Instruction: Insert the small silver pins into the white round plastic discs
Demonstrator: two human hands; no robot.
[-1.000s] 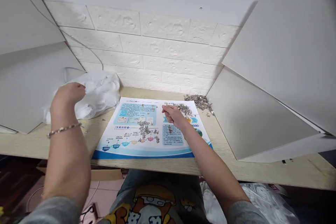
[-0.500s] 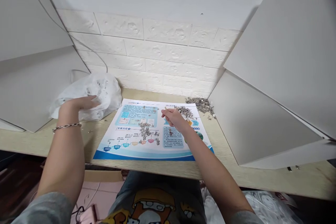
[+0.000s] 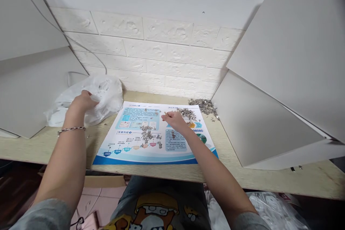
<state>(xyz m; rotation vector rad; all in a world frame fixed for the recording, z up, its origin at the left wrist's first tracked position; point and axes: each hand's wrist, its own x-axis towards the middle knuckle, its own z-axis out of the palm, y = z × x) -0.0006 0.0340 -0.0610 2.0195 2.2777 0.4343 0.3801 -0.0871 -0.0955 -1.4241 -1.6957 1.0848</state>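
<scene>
At the left, my left hand (image 3: 82, 102) reaches into a crumpled clear plastic bag (image 3: 109, 95) of white pieces. Its fingers are bent down and together; their tips are partly hidden, so what they grip is unclear. Over the right half of a printed sheet (image 3: 115, 158), my right hand (image 3: 174, 120) is closed in a pinch. A small tan tip shows at its fingers, too little to name. One cluster of small shiny metal pieces (image 3: 147, 133) lies left of this hand, and another pile of metal pieces (image 3: 187, 114) lies just behind it.
A larger heap of small metal parts (image 3: 203, 106) sits by the wall at the back right. White panels (image 3: 258, 125) stand at both sides, with a white brick-pattern wall (image 3: 156, 57) behind. A plastic bag of white items (image 3: 272, 208) is below the table edge.
My left hand has gone from stretched fingers over the bag to bent fingers drawn together in it. My right hand keeps its pinch over the sheet. The view has shifted slightly.
</scene>
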